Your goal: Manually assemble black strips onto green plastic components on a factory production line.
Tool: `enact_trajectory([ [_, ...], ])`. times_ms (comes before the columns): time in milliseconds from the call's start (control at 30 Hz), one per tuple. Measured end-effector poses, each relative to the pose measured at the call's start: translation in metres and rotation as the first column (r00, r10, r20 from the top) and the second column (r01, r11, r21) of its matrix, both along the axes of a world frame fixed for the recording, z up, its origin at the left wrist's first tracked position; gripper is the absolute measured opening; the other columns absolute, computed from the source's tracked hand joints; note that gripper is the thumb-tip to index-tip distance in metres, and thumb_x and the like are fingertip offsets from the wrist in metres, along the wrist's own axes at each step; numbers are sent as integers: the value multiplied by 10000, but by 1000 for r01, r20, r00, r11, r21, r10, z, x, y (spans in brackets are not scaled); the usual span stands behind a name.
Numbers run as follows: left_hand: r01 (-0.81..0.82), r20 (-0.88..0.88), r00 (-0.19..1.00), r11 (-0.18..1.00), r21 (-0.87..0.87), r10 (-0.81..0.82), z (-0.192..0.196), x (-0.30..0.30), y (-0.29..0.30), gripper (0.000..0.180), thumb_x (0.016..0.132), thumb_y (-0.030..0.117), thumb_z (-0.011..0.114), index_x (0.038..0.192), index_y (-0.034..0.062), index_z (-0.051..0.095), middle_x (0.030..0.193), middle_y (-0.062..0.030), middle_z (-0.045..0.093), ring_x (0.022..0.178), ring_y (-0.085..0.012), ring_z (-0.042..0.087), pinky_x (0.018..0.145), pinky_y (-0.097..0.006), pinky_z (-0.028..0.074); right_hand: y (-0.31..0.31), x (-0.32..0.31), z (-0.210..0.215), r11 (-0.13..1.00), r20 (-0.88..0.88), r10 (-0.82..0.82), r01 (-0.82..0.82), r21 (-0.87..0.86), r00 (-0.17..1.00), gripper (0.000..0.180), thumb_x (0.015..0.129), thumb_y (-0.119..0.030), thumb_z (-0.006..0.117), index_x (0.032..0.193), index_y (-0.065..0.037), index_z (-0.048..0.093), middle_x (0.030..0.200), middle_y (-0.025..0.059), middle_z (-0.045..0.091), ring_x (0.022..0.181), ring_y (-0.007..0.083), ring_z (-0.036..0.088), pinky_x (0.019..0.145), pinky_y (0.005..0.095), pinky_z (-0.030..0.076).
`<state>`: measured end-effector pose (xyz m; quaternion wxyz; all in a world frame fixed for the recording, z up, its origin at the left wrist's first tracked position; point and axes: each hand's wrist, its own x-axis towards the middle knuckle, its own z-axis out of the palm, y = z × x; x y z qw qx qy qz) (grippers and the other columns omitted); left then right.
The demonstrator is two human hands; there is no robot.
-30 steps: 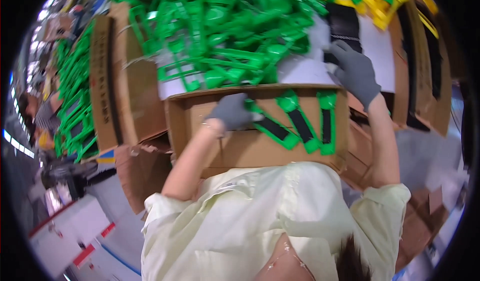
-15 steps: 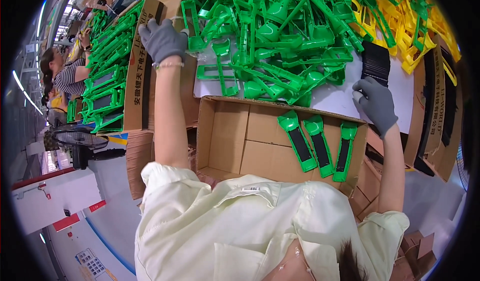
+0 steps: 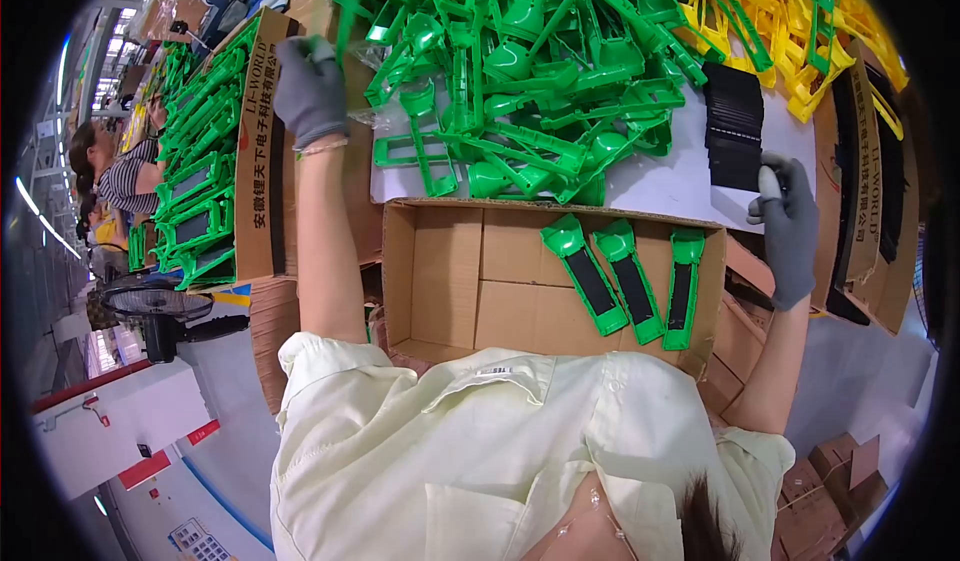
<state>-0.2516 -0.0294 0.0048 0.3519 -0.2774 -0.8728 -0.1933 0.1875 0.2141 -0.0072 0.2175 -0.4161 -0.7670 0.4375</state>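
My left hand [image 3: 310,91], in a grey glove, is up at the left edge of the green heap. Its fingers are closed on a green plastic holder [image 3: 346,6], smeared by motion; the grip itself is partly hidden. My right hand [image 3: 790,226], gloved too, is just below and right of a stack of black strips [image 3: 733,126] on the white tabletop. Its fingers curl toward the thumb, and whatever they hold does not show. Three green holders with black strips in them [image 3: 630,281] lie side by side in the open cardboard box [image 3: 430,281] before me.
A large heap of green holders [image 3: 540,81] covers the far table, with yellow ones [image 3: 800,51] at the right. Cardboard boxes stand at left [image 3: 262,151] and right [image 3: 865,191]; the left one borders stacked green holders. A fan [image 3: 160,306] and another person [image 3: 115,171] are farther left.
My right hand has drawn back from the black strips, down and to the right. My left hand has curled inward, and a green holder beside it has moved. The view has shifted slightly.
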Motion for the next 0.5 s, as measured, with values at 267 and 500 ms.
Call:
enact_trajectory([
  [267,715,575,482,676,177,-661,6,203,20,191,804,195,658,941,97,570,756,-113,631,595,-264,618,523,-331,479,-58,-22,32,973,-628,-90,203,111,773,291,899,-112,538,1155,22,501,1053,72,551,821,74,535,687,216,475],
  [500,493,807,-159,663,564,-568,-14,266,26,192,812,156,653,960,50,589,750,-59,638,652,-130,616,594,-275,479,-80,-41,3,951,-625,-136,-75,-299,769,249,922,-105,482,1145,5,487,796,63,575,682,115,566,668,269,515],
])
